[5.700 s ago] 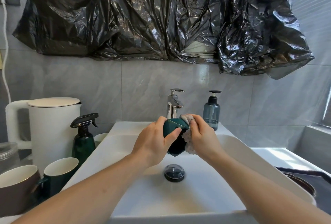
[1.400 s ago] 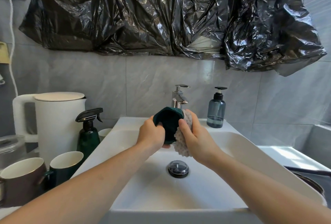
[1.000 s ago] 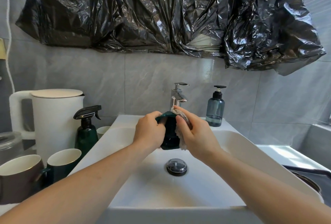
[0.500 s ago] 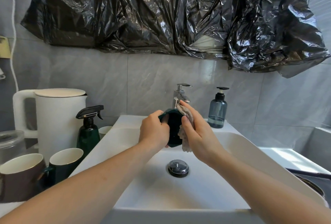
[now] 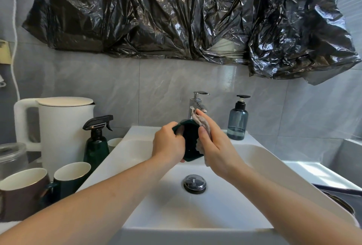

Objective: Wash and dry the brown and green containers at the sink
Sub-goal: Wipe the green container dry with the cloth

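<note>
You held the green container (image 5: pixel 191 142) over the back of the sink (image 5: pixel 260 158), left hand (image 5: pixel 168 145) gripping its rim, right hand (image 5: pixel 212 144) pressing a cloth (image 5: pixel 201 123) against it. This looked like wiping; next, turn it to reach unwiped sides.

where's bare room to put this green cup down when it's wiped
Bare: the sink ledge between faucet and spray bottle, and the white surface right of the basin. Crowded: left counter, with kettle, brown mug and green mug.
</note>
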